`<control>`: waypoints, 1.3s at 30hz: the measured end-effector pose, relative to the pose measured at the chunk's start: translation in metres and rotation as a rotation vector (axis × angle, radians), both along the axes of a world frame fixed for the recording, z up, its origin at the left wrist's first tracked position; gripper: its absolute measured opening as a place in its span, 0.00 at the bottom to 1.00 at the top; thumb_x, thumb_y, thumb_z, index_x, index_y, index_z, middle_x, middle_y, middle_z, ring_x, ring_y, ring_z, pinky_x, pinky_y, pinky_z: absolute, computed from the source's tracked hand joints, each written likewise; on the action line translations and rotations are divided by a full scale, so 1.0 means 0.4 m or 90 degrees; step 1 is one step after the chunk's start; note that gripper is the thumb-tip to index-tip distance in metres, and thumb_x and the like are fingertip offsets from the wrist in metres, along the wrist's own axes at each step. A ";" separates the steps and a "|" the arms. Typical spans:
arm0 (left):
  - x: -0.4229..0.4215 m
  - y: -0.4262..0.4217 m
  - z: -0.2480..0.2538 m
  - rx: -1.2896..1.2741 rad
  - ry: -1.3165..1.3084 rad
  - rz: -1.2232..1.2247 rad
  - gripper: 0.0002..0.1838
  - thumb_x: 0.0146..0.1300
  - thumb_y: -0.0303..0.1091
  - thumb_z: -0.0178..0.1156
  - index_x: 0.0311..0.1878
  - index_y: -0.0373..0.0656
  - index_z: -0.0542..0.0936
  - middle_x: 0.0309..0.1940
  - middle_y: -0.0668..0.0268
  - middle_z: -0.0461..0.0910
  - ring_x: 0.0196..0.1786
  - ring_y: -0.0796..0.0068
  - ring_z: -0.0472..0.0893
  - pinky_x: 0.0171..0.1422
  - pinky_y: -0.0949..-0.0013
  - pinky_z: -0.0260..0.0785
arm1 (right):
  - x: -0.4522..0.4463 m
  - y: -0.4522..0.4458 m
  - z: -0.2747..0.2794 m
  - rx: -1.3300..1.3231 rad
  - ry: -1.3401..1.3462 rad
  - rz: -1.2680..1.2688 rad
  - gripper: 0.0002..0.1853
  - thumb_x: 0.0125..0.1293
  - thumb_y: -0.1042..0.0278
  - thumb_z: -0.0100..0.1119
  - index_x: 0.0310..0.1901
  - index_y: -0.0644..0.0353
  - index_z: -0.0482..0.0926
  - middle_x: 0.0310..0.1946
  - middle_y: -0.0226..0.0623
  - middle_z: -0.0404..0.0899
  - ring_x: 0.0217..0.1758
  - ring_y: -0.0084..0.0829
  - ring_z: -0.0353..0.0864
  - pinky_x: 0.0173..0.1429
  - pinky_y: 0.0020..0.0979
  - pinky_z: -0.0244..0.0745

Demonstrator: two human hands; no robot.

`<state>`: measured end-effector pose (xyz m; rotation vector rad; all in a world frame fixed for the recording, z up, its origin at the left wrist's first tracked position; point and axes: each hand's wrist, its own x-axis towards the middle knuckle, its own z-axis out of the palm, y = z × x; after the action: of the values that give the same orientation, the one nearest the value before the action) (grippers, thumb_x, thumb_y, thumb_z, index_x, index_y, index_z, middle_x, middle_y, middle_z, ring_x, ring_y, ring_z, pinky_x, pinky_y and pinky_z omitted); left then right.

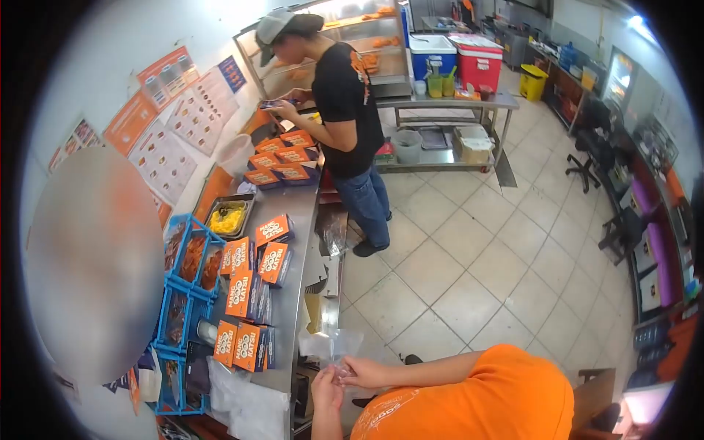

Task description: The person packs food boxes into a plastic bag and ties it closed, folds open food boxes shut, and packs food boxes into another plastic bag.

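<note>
A clear plastic bag (331, 343) stands up from between my hands near the front edge of the steel table. My left hand (328, 390) is closed on the lower part of the bag. Close beside it, my right hand (364, 372) pinches the same gathered plastic with its fingertips. Whether anything lies inside the bag is too small to tell. On the table to the left stand orange and dark blue printed boxes (246, 293). A pile of clear plastic bags (253, 403) lies at the table's near end.
Blue baskets (180, 301) with packets line the wall side. A metal pan (231, 216) holds yellow food. Farther along, more boxes (282, 158) stand by a person (348, 110) in a black shirt holding a phone. Coolers (477, 62) sit on the back table. Tiled floor (455, 249) lies right.
</note>
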<state>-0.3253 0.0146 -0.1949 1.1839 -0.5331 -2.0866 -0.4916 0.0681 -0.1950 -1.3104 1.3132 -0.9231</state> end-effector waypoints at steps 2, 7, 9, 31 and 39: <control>0.004 -0.006 -0.005 -0.064 -0.293 0.034 0.03 0.69 0.28 0.58 0.39 0.41 0.76 0.33 0.63 0.79 0.37 0.68 0.81 0.42 0.63 0.75 | 0.022 -0.002 -0.092 -0.068 0.067 0.025 0.22 0.64 0.51 0.65 0.37 0.63 0.67 0.28 0.45 0.76 0.34 0.47 0.78 0.39 0.43 0.72; -0.009 -0.027 0.009 -0.054 -0.108 0.028 0.04 0.70 0.31 0.57 0.39 0.42 0.75 0.35 0.64 0.79 0.38 0.68 0.81 0.44 0.60 0.76 | -0.026 -0.030 -0.005 0.074 -0.079 0.012 0.25 0.62 0.47 0.65 0.38 0.63 0.69 0.28 0.44 0.77 0.34 0.43 0.78 0.39 0.41 0.73; -0.005 -0.004 0.006 -0.058 -0.053 -0.007 0.05 0.70 0.32 0.57 0.40 0.42 0.75 0.36 0.64 0.79 0.39 0.68 0.81 0.44 0.60 0.76 | -0.004 -0.041 0.033 0.309 -0.187 0.039 0.25 0.62 0.46 0.64 0.39 0.64 0.71 0.29 0.46 0.78 0.36 0.43 0.80 0.42 0.42 0.75; 0.278 0.158 0.063 -0.273 -0.690 0.018 0.36 0.54 0.32 0.69 0.66 0.43 0.66 0.64 0.52 0.66 0.65 0.53 0.68 0.69 0.55 0.62 | 0.210 -0.220 0.254 -0.446 0.311 0.573 0.21 0.56 0.83 0.56 0.52 0.56 0.68 0.38 0.45 0.75 0.39 0.43 0.82 0.38 0.42 0.77; 0.240 0.098 0.036 -0.481 -0.368 0.344 0.24 0.54 0.25 0.64 0.56 0.39 0.72 0.52 0.58 0.77 0.56 0.66 0.77 0.63 0.63 0.68 | 0.465 -0.201 0.367 -0.463 0.359 0.552 0.28 0.49 0.82 0.63 0.55 0.56 0.72 0.47 0.48 0.74 0.40 0.50 0.79 0.43 0.41 0.75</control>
<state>-0.2295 0.0537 -0.1804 1.2503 -1.0154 -0.9254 -0.3057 -0.0123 -0.0481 -2.5591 0.6121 -0.3969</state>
